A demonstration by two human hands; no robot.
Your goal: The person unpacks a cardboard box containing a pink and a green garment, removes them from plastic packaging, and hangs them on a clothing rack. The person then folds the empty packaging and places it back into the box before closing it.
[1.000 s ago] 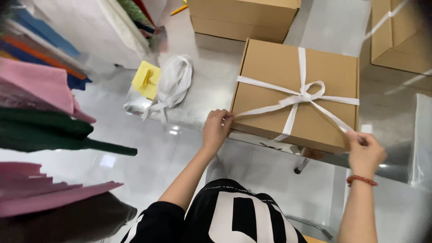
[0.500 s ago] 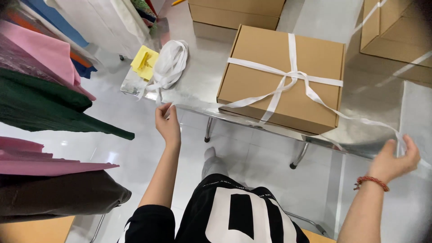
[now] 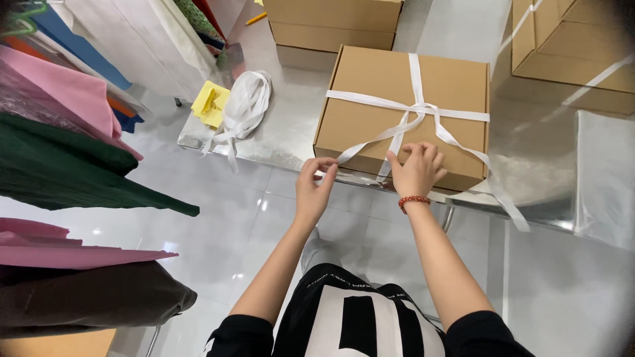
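On steel table [image 3: 291,125], ribboned brown box [image 3: 370,99]

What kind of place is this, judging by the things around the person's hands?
Probably a packing area of a shop or small warehouse: plain brown cardboard boxes tied with white ribbon on a shiny metal table, a loose bundle of white ribbon, and coloured garments hanging nearby.

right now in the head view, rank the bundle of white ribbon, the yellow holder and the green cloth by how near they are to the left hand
From the left hand:
1. Bundle of white ribbon, up-left on the metal table's edge.
2. Yellow holder, just beyond the bundle, further left.
3. Green cloth, far left, off the table.
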